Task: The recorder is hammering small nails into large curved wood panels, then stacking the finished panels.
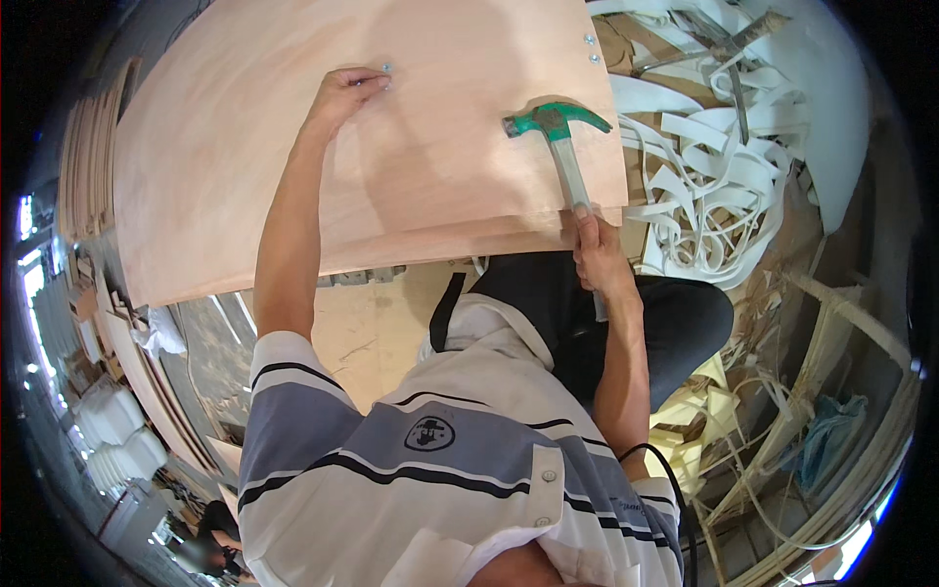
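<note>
My left hand (350, 96) is over the large plywood sheet (245, 147), its thumb and fingers pinched together at a small silvery metal fastener (386, 88). Just beyond the fingertips, another small fastener (387, 67) sits on the wood. In my right hand (601, 256) is a claw hammer (553, 121) with a green head and a pale handle. The fingers wrap round the lower handle, and the head lies over the sheet near its right edge. Two more shiny fasteners (592, 49) show at the sheet's far right edge.
Tangled white strips (714, 186) are heaped to the right of the sheet. Wooden sticks (729, 49) lie across the heap. Stacked boards (88, 157) stand at the left. A blue cloth (827, 440) is at the lower right. Another person (210, 548) is far off at lower left.
</note>
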Tool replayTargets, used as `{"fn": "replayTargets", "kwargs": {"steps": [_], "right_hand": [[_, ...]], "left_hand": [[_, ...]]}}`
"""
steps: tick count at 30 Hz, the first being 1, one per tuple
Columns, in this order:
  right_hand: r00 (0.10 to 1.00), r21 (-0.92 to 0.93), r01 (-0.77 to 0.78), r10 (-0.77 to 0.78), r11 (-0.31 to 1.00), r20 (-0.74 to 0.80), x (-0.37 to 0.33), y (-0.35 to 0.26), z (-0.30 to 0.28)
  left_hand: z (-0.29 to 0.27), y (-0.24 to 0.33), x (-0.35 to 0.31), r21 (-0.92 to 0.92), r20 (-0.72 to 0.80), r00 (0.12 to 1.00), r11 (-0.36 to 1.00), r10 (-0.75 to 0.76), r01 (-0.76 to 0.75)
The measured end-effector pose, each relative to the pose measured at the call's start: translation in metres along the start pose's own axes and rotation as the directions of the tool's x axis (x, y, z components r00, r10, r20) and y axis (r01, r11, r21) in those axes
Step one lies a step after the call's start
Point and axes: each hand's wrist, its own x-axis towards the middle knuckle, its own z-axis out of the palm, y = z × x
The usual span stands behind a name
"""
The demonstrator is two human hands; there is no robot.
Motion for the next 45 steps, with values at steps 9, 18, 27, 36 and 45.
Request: {"fn": "replayTargets", "kwargs": {"steps": [9,18,27,36,45], "right_hand": [[0.99,-0.046,0.135,-0.136,0.99,-0.03,0.007,0.011,0.002],[1.0,-0.144,0.006,-0.007,0.99,-0.007,-0.003,-0.006,-0.004],[0.99,-0.186,0.116,-0.13,0.976,-0.062,0.0,0.006,0.0],[0.722,-0.442,0.648,-0.686,0.621,0.096,-0.002,-0.077,0.025],[0.104,-0.366,0.925,-0.994,0.103,-0.018,-0.047,-0.199,0.106]], "left_hand": [[0.0,0.002,0.003,-0.023,0.002,0.998,0.998,-0.057,0.057],[-0.016,0.004,0.018,0.08,0.153,0.988,0.997,-0.003,-0.009],[-0.001,-0.016,0.002,0.132,-0.153,0.964,0.971,0.218,-0.199],[-0.067,-0.092,-0.074,0.458,-0.758,0.57,0.881,0.317,0.121],[-0.078,-0.097,-0.082,0.377,-0.804,0.547,0.912,0.234,0.163]]}}
